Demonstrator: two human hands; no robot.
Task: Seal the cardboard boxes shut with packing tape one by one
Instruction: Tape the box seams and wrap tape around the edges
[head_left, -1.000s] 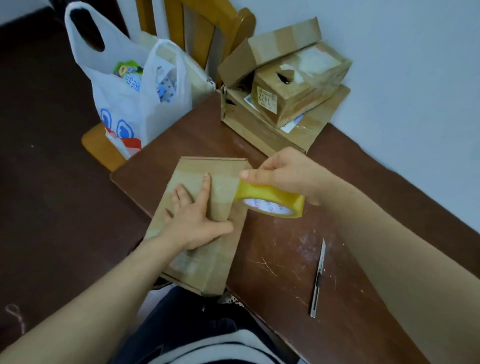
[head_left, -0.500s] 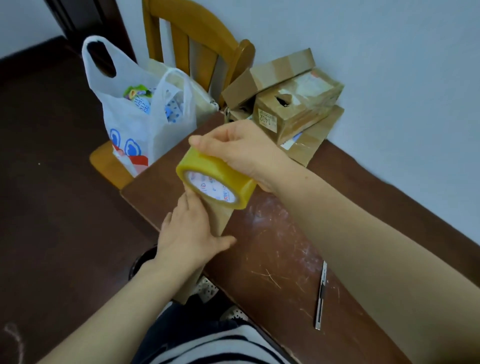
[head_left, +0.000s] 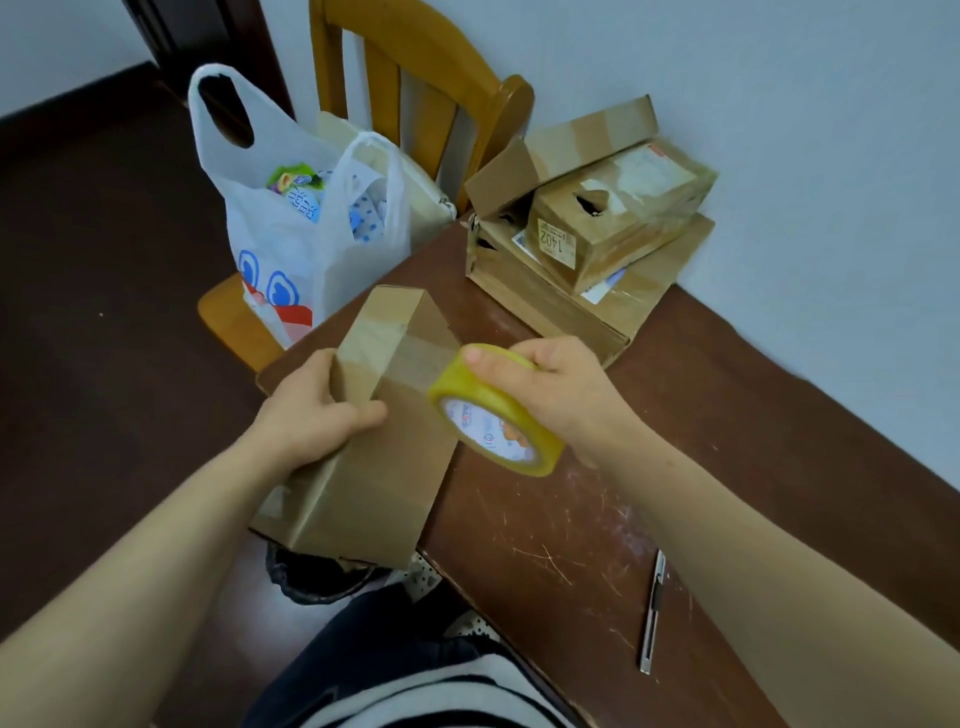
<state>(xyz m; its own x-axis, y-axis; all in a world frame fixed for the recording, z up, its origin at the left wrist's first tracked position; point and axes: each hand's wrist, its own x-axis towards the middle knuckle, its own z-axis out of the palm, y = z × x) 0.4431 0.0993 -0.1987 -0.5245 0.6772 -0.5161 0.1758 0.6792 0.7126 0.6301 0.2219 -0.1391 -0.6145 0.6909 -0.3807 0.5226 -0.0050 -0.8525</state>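
The left hand (head_left: 311, 415) clamps its fingers round the tall brown cardboard box (head_left: 384, 467), tilted at the near corner of the dark wooden surface (head_left: 571, 545). The right hand (head_left: 561, 400), fingers curled over the yellow packing-tape roll (head_left: 493, 421), would best pull it taut before pressing down.

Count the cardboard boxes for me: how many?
3: held box in the left hand, flat box by the wall, small box atop it. A raised flap may hide another.

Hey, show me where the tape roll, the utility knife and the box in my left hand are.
tape roll (head_left: 493, 418), head view, printed inner core.
utility knife (head_left: 653, 612), head view, middle of its body.
cardboard box (head_left: 384, 478), head view, broad side facing the camera.
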